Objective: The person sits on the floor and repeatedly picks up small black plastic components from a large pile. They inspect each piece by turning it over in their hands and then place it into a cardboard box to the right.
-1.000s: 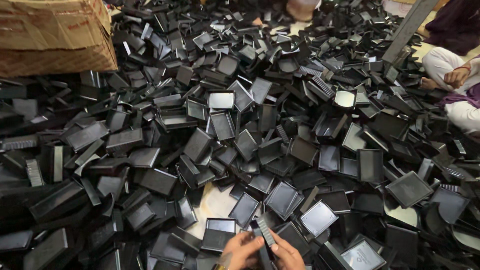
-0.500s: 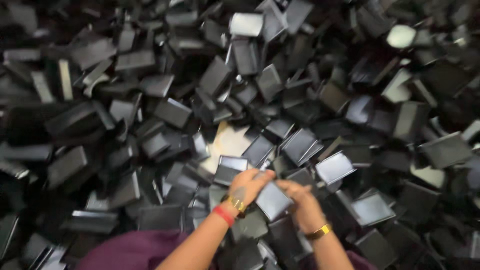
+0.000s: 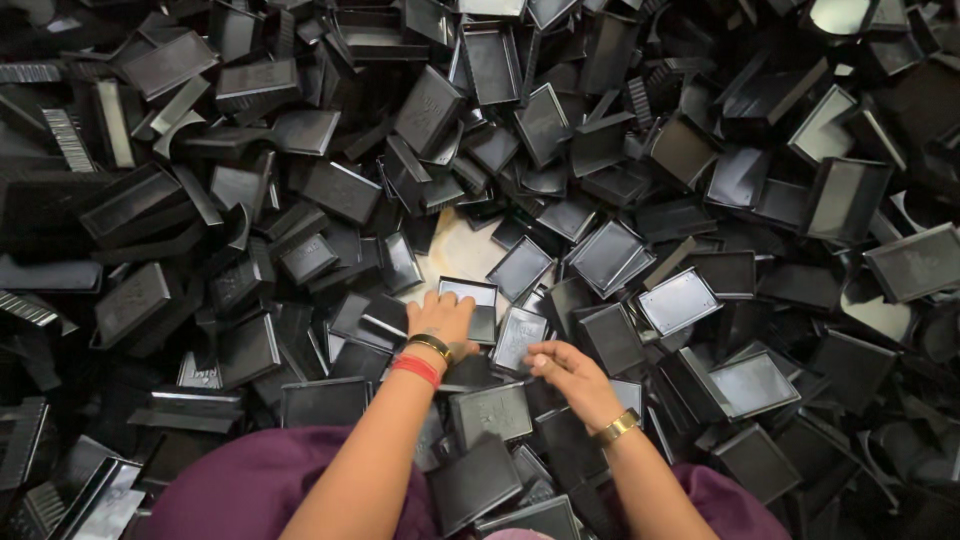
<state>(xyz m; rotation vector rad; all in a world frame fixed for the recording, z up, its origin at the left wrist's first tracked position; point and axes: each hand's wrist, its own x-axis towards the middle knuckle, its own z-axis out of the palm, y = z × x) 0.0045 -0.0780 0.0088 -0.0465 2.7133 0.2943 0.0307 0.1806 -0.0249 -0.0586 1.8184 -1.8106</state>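
The fingers of the left hand lie spread and flat, palm down, on a shallow black tray that rests open side up near the front of the heap; they press on it and do not close around it. I judge this to be the picking step, one tray being chosen from the pile, and lifting it would call for the fingers to curl under its rim. The right hand, just beside it, has its fingers bent loosely together near a grey-faced tray; whether they pinch its edge I cannot tell. All around lie black plastic trays in disorder, tilted and overlapping, so neighbours may catch. A pale patch of floor shows beyond the hands.
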